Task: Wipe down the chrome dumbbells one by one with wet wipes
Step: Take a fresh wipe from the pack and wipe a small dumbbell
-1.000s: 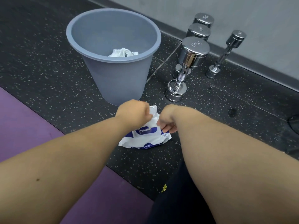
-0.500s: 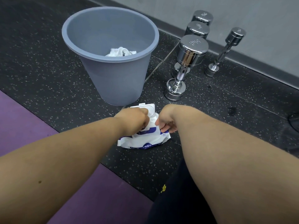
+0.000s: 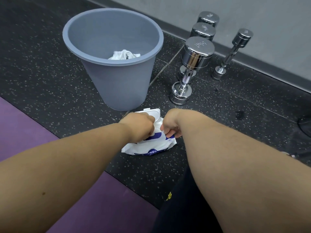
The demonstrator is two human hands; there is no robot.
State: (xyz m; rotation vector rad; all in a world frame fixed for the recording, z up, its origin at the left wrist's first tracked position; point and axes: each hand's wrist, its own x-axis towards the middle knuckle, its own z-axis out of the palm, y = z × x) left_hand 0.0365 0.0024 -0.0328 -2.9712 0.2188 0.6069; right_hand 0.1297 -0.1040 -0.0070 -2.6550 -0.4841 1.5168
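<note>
On my feed both hands meet over the wet wipes pack (image 3: 151, 145), which lies flat on the black speckled floor (image 3: 50, 73) near the middle of the view, its white flip lid (image 3: 154, 115) standing open toward 12 o'clock. The left hand (image 3: 141, 126) is on top of the pack at the opening, its fingers curled downward. Their tips are hidden, so I cannot tell whether they have hold of a wipe. The right hand (image 3: 170, 126) has its fingers bent and pinches the pack's edge on the 3 o'clock side, pressing it to the floor.

At 11 o'clock from the pack, just beside the lid, stands a grey-blue bin (image 3: 117, 81) with crumpled white wipes (image 3: 124, 55) in the bottom. At 1 o'clock the chrome dumbbells stand on end. The nearest dumbbell (image 3: 190, 69) is the closest to the pack, with a second dumbbell (image 3: 203, 31) and a third dumbbell (image 3: 208, 18) lined up behind it toward the grey wall (image 3: 269, 22). A slimmer small dumbbell (image 3: 233, 53) stands apart from them at their 3 o'clock. Neither hand touches any of them.

A purple mat (image 3: 25, 123) fills the 8 o'clock corner, and a dark garment (image 3: 185, 207) shows at 6 o'clock between the forearms.
</note>
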